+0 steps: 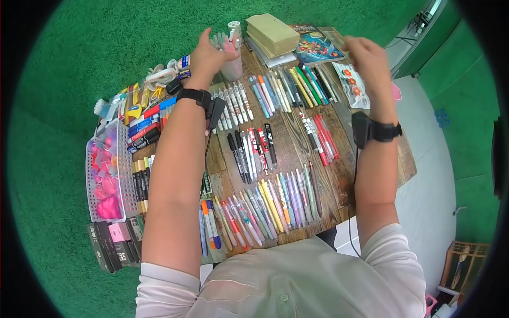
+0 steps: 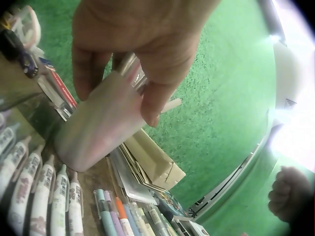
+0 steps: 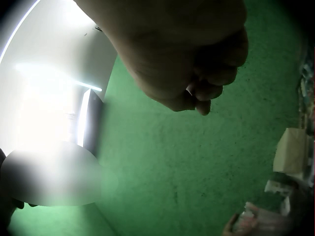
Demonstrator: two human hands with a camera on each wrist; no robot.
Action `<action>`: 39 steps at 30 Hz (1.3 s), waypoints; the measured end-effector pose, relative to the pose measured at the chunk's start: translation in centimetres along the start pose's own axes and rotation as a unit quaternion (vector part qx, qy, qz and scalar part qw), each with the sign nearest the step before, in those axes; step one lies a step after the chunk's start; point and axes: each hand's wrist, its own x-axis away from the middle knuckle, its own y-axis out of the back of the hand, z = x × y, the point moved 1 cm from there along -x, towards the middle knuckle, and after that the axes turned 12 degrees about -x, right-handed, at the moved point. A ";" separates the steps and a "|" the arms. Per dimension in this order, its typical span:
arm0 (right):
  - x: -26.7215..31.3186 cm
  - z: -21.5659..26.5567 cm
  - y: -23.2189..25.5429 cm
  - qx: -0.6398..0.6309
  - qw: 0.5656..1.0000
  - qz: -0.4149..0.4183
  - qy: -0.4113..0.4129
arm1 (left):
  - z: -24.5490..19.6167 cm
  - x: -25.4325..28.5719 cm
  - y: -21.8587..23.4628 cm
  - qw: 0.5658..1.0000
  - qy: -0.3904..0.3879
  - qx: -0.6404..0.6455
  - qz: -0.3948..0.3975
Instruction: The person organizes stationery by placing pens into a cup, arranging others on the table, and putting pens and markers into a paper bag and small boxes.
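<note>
A translucent pinkish cup (image 1: 232,70) holding several pens stands near the table's far edge. My left hand (image 1: 208,61) grips it by the upper part. In the left wrist view, the fingers and thumb lie on either side of the cup's rim (image 2: 101,128). Beside the cup lies a row of white pens (image 1: 233,106). My right hand (image 1: 371,66) is raised at the far right, close to the comic-style book (image 1: 317,47) and a clear bag with flower shapes (image 1: 351,85). Its fingers are curled in the right wrist view, with no object showing in them.
Rows of pastel pens (image 1: 265,209), black and red pens (image 1: 253,151) and colored markers (image 1: 310,85) cover the wooden table (image 1: 339,180). A stack of tan paper (image 1: 273,34) lies at the back. On the left stand a white basket (image 1: 127,175) of pink items and dark boxes (image 1: 103,249).
</note>
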 end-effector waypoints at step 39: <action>-6.3 4.0 -12.1 0.149 0.974 0.125 0.117 | -1.1 1.4 1.4 1.000 0.022 -0.012 0.011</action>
